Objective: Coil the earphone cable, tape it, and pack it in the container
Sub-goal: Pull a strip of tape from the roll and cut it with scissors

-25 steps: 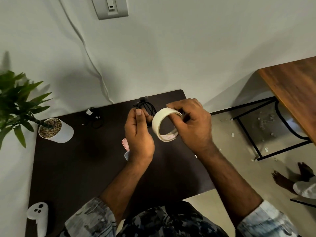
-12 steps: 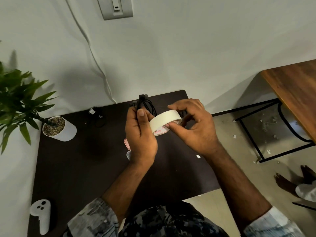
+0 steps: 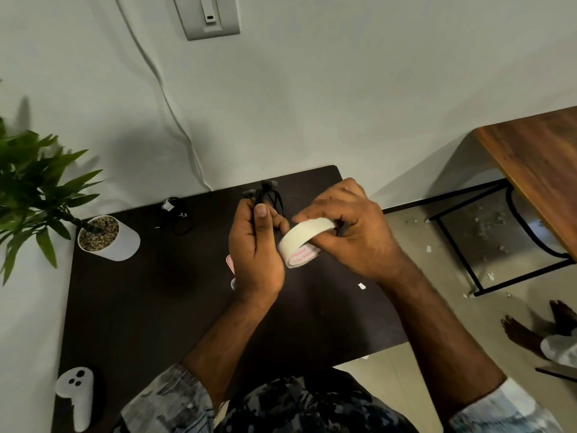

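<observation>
The left hand (image 3: 254, 245) grips the coiled earphone cable (image 3: 268, 198) upright in a curled fist, thumb laid along the front, with the black loops and earbuds poking out above the fingers; holding the bundle pinched this way likely keeps the coil from springing loose while tape is fetched. The right hand (image 3: 349, 232) holds the roll of tape (image 3: 301, 242) just beside that fist, its fingers curled over the top edge of the roll and its thumb underneath, a grip that looks suited to picking at the roll for the loose end, though the end itself cannot be made out. Both are raised above the desk (image 3: 140, 307), so coiling seems done and taping not yet begun. A pink-edged object (image 3: 230, 263) peeks from under the left hand; whether it is the container cannot be told. The desk is dark and matte, set against a pale wall. On it stand a potted plant (image 3: 103, 235) in a white pot at the far left, a second small tangle of black cable (image 3: 179, 215) near the wall, a white controller (image 3: 76, 395) at the near left corner, and a scrap of white paper (image 3: 361, 286). A wall plate (image 3: 210, 15) with a white wire running down sits above. To the right are a wooden table (image 3: 543, 176) on a black frame, a floor littered with scraps, and another person's bare feet (image 3: 537, 326).
</observation>
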{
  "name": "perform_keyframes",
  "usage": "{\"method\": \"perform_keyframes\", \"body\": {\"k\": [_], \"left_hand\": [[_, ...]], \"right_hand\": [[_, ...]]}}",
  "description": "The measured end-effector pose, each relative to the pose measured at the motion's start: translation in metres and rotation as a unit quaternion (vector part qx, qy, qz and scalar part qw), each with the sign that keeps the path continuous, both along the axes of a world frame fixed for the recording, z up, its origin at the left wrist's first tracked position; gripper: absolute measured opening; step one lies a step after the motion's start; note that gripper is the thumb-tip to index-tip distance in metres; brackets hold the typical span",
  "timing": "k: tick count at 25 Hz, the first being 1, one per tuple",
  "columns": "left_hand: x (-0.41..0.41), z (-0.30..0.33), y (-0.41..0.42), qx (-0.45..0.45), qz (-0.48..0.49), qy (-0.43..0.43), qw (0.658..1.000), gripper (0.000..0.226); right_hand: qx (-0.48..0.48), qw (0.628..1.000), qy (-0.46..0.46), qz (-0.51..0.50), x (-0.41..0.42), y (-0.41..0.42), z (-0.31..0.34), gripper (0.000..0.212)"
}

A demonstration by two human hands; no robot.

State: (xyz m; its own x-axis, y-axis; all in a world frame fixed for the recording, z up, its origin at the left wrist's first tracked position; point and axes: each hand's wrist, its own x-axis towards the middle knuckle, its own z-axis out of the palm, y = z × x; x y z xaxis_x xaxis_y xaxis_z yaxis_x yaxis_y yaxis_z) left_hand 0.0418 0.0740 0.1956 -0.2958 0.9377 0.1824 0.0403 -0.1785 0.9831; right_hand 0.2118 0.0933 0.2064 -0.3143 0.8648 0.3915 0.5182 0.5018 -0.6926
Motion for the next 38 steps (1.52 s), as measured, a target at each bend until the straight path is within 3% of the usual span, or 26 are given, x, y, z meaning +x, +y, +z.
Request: {"method": "perform_keyframes", "body": {"k": [8, 11, 14, 17, 20, 26, 30, 34, 38], "left_hand": [[0.007, 0.001, -0.005, -0.045, -0.012, 0.019, 0.999, 0.031], [0.007, 0.003, -0.008, -0.039, 0.007, -0.021, 0.999, 0.030], [0.000, 0.008, -0.008, 0.011, 0.025, -0.065, 0.998, 0.028], [-0.003, 0.010, -0.006, 0.032, 0.036, -0.073, 0.996, 0.026], [-0.003, 0.005, -0.003, 0.014, 0.047, -0.042, 0.998, 0.028], [0.002, 0.004, -0.004, 0.004, -0.001, -0.020, 1.000, 0.031], [0.001, -0.002, -0.002, -0.011, -0.003, -0.145, 0.989, 0.033], [-0.010, -0.006, 0.004, -0.060, -0.014, -0.316, 0.947, 0.029], [-0.007, -0.004, 0.003, -0.131, -0.003, -0.332, 0.934, 0.033]], "right_hand": [[0.072, 0.994, -0.087, -0.015, -0.005, 0.000, 0.007, 0.023], [0.038, 0.999, -0.033, -0.006, -0.005, -0.002, 0.011, 0.030], [-0.054, 0.997, 0.060, 0.015, 0.008, -0.002, 0.016, 0.042], [-0.099, 0.985, 0.135, 0.045, 0.014, -0.001, 0.016, 0.041], [-0.089, 0.983, 0.150, 0.051, 0.010, 0.000, 0.015, 0.038], [-0.100, 0.991, 0.081, 0.049, -0.001, -0.003, 0.011, 0.040], [-0.142, 0.972, 0.169, 0.083, -0.003, -0.005, 0.010, 0.038], [-0.188, 0.949, 0.240, 0.086, 0.002, -0.008, 0.009, 0.038], [-0.197, 0.930, 0.287, 0.117, -0.003, -0.010, 0.011, 0.039]]}}
